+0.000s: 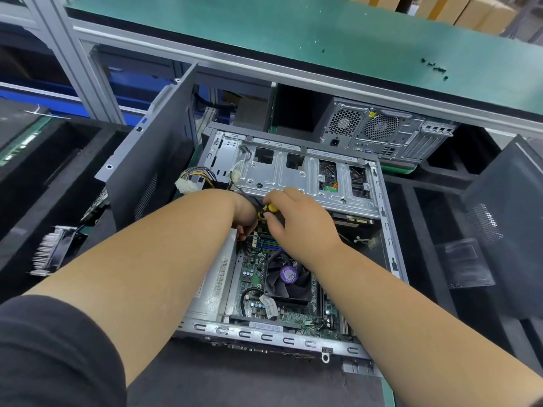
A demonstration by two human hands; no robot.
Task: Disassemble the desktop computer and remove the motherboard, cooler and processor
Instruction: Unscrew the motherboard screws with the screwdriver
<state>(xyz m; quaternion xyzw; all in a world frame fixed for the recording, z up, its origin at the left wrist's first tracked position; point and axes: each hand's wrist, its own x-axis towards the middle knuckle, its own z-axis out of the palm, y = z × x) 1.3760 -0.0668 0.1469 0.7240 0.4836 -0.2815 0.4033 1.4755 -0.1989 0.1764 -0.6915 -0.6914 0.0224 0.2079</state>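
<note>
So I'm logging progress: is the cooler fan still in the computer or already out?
Still in. The cooler fan sits on the green board inside the open case, below both hands.

Bare matt metal case (390, 230), glossy green motherboard (249, 277), black plastic cooler (286, 279).

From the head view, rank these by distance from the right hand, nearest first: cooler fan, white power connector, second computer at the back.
From the right hand:
1. Cooler fan, just below the hand, inside the open case.
2. White power connector, to the left, by the drive cage.
3. Second computer, far back right, under the shelf.
</note>
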